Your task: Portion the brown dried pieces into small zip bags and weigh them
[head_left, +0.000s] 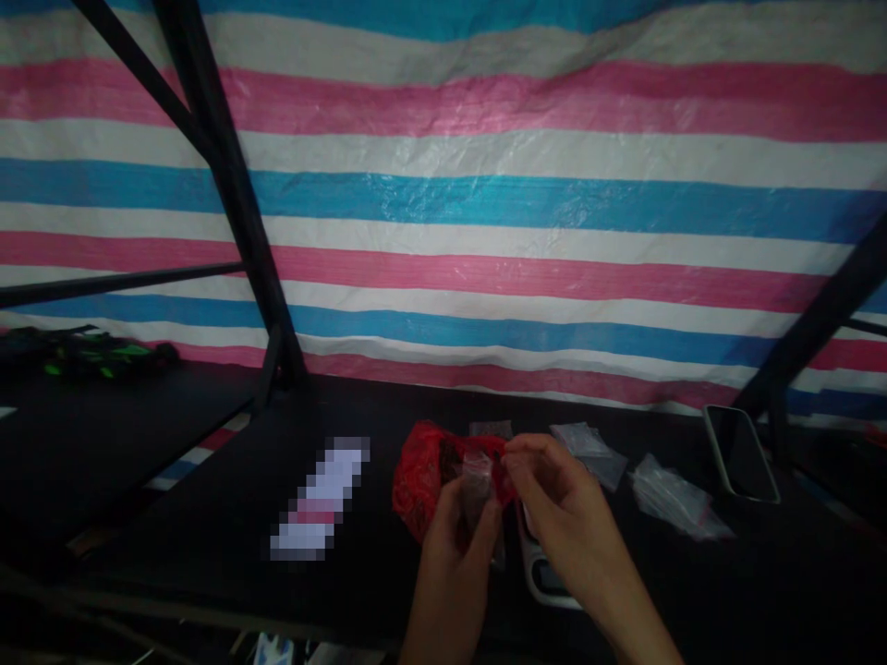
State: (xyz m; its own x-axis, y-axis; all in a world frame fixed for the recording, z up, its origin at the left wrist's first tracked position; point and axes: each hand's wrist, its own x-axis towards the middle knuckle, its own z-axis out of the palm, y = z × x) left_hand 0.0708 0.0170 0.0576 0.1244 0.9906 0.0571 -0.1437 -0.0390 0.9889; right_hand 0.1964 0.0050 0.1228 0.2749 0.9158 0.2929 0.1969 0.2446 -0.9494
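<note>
My left hand (461,545) is closed round a small clear zip bag (477,476), held upright between thumb and fingers. A red plastic bag (416,476) stands open just behind it, with dark brown contents that I cannot make out. My right hand (558,494) is pinched close to the zip bag's right side, at the red bag's right edge. Whatever its fingertips hold is too small to tell. Beneath the right hand lies a white-rimmed device (544,582), partly covered by the hand.
Flat clear bags (589,448) and a pile of clear zip bags (675,499) lie to the right, before a phone (741,453). On the left is a blurred-out pale strip (322,499). Black metal posts (232,194) and a striped sheet (513,222) stand behind the black table (228,545).
</note>
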